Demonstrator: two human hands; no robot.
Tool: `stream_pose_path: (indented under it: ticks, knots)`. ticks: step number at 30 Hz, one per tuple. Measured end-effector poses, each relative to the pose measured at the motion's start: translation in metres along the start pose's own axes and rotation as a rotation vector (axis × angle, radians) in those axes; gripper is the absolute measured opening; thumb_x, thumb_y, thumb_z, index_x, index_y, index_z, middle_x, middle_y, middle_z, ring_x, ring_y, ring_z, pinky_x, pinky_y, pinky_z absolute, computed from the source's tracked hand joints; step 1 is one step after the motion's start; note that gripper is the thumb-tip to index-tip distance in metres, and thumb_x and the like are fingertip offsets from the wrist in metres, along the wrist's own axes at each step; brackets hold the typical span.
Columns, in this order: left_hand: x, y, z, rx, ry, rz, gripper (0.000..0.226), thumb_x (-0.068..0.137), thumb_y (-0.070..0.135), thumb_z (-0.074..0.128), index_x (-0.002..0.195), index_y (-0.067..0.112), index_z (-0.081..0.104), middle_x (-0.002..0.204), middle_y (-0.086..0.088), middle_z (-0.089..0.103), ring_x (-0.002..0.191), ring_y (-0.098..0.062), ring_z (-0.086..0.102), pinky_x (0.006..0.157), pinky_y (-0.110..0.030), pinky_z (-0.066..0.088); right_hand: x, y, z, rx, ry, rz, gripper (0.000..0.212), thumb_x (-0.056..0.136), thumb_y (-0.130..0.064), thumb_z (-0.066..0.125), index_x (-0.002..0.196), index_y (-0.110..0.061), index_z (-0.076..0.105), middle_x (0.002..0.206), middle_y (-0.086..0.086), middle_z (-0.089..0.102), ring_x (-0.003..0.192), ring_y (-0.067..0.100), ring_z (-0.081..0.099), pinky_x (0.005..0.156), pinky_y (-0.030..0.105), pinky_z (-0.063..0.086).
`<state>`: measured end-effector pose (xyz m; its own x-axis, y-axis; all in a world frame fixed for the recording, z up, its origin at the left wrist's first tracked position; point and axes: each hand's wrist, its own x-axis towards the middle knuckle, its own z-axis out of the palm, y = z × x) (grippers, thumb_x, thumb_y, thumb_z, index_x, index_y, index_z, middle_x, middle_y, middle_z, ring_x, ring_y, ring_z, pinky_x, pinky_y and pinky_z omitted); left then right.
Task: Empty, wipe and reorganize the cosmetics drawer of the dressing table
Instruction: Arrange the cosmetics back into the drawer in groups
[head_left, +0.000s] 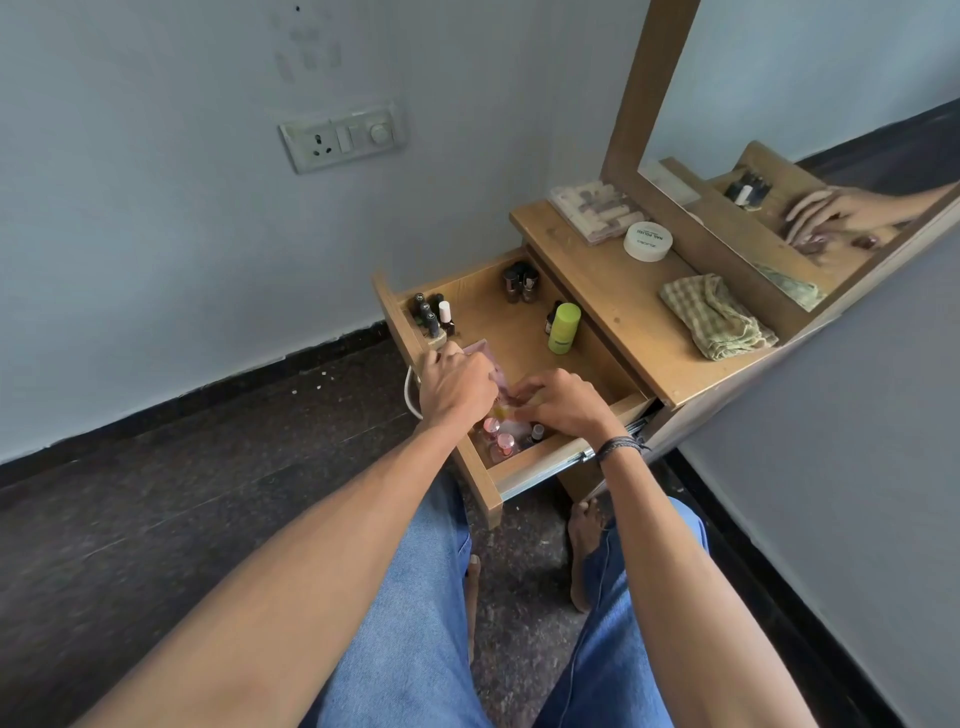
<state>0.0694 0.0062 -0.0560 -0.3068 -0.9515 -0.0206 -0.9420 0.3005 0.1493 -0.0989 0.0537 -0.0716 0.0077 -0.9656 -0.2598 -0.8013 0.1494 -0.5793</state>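
The dressing table (623, 312) stands against a blue wall (156, 234) on dark floor (182, 493), its drawer (493, 317) pulled open. The left hand (457, 387) and right hand (563, 402) curl their fingers in its near end; what they grip is hidden.

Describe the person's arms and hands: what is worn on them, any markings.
The left forearm and right forearm are bare, with no sleeves in view. The right hand has dark braided bands round its wrist, with a loose end sticking out. The left hand has a bare wrist: no watch or band. No rings show on either hand, though most fingers are hidden.
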Motion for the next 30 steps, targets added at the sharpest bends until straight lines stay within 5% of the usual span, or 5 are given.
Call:
stream_pose_path:
  ticks: [11, 16, 30]
  knots:
    - [-0.001, 0.000, -0.001, -0.071, 0.063, -0.010, 0.027, 0.097, 0.027, 0.051, 0.100, 0.029, 0.077, 0.110, 0.000, 0.073, 0.117, -0.020, 0.051, 0.101, -0.040, 0.032, -0.017, -0.001, -0.010, 0.223, 0.119, -0.027, 0.023, 0.083, -0.042, 0.070, 0.098, -0.025, 0.074, 0.097, -0.011, 0.072, 0.088, 0.007, 0.067, 0.077, 0.033, 0.058]
    - [-0.004, -0.002, -0.005, -0.160, 0.137, 0.004, 0.025, 0.095, 0.017, 0.055, 0.096, 0.028, 0.078, 0.113, 0.003, 0.072, 0.112, -0.021, 0.054, 0.099, -0.039, 0.038, -0.018, 0.003, -0.007, 0.340, 0.246, 0.037, 0.022, 0.085, -0.008, 0.063, 0.089, -0.026, 0.074, 0.087, -0.009, 0.074, 0.076, 0.008, 0.070, 0.077, 0.038, 0.061]
    - [-0.010, -0.002, -0.011, -0.264, 0.177, -0.008, 0.020, 0.094, 0.014, 0.060, 0.106, 0.024, 0.073, 0.119, 0.004, 0.070, 0.116, -0.019, 0.050, 0.103, -0.035, 0.036, -0.024, -0.006, -0.007, 0.308, 0.320, 0.047, 0.014, 0.091, -0.012, 0.065, 0.086, -0.023, 0.073, 0.080, -0.007, 0.071, 0.066, 0.007, 0.068, 0.071, 0.032, 0.060]
